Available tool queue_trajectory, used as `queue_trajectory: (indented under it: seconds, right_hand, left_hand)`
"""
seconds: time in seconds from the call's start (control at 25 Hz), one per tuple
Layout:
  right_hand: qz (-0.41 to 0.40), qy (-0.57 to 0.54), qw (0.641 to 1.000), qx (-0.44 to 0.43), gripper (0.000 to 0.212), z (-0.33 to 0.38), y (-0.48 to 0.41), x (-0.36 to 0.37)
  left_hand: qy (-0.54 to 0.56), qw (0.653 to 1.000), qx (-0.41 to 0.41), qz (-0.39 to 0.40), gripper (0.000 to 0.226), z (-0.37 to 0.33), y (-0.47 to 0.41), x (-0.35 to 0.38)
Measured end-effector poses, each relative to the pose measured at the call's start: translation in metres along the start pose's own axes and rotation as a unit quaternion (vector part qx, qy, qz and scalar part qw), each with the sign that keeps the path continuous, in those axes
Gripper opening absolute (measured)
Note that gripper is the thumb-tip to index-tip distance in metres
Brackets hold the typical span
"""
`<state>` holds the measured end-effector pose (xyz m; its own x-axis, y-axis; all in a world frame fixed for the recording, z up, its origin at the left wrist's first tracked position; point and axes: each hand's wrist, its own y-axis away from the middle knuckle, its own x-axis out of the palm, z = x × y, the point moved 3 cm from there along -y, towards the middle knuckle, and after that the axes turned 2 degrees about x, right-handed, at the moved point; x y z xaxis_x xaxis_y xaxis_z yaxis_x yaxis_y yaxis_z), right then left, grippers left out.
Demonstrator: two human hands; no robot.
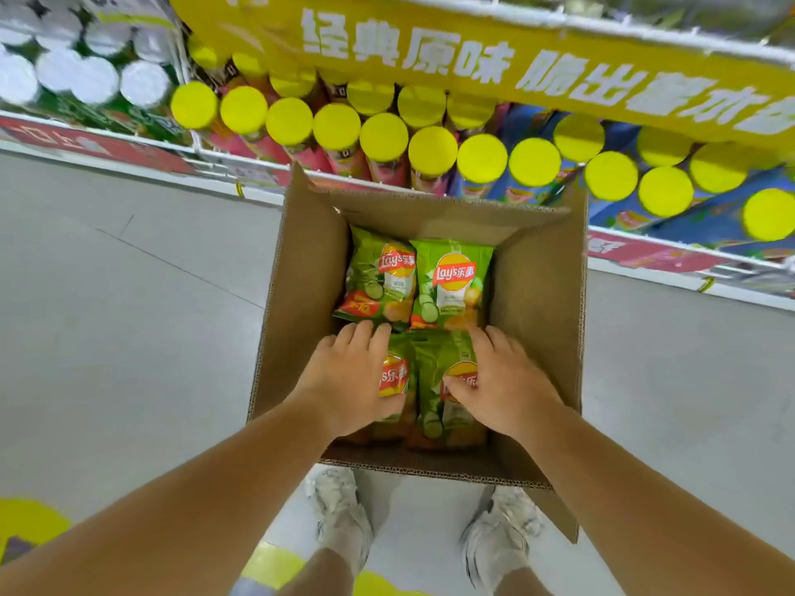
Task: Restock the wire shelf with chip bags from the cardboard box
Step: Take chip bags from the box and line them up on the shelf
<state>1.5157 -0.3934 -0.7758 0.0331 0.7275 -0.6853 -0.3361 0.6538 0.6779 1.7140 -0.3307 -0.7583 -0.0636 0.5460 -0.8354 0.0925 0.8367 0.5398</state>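
Inside the open brown cardboard box on the floor, both bare hands lie on top of chip bags. The left hand rests palm down on the near-left green foil chip bag, its fingers nearly straight and close together, the tips reaching the bag's far edge. The right hand rests palm down on the near-right green foil chip bag, fingers extended forward and the thumb stretched sideways across the red and yellow logo. Neither hand shows a pinch or a curled grip; both press flat.

Just beyond the fingertips lie two more green bags side by side, face up: the far-left bag, slightly tilted, and the far-right bag. All four fill the box bottom, touching one another. The box flaps stand up on every side.

Below the box's near wall stand the person's two pale worn sneakers on the grey smooth floor.

Beyond the box's far flap runs the white wire shelf, packed with rows of tall chip tubes with round yellow lids, pink ones to the left and blue to the right. Above them hangs a yellow banner with white lettering. At upper left sit silver-topped cans.
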Motion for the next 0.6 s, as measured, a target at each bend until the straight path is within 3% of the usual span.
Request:
queue_trajectory:
  seconds: [0.08,0.2,0.4,0.48,0.6]
  right_hand:
    - [0.002,-0.016,0.999,0.043,0.085,-0.012,-0.011,0.02]
    - [-0.001,-0.07,0.987,0.143,0.084,-0.026,-0.022,0.041]
    - [0.025,-0.226,0.941,0.251,0.087,-0.038,-0.04,0.07]
    - [0.054,-0.287,0.914,0.28,0.095,-0.047,-0.043,0.087]
    - [0.083,-0.332,0.892,0.295,0.103,-0.055,-0.048,0.109]
  left_hand:
    - [0.027,0.999,-0.035,0.015,0.093,0.006,-0.01,0.02]
    - [0.121,0.977,-0.157,0.074,0.088,0.017,-0.015,0.046]
    - [0.314,0.873,-0.328,0.18,0.099,0.033,-0.019,0.09]
    - [0.393,0.825,-0.347,0.212,0.116,0.031,-0.021,0.108]
    - [0.468,0.784,-0.353,0.204,0.127,0.031,-0.026,0.132]
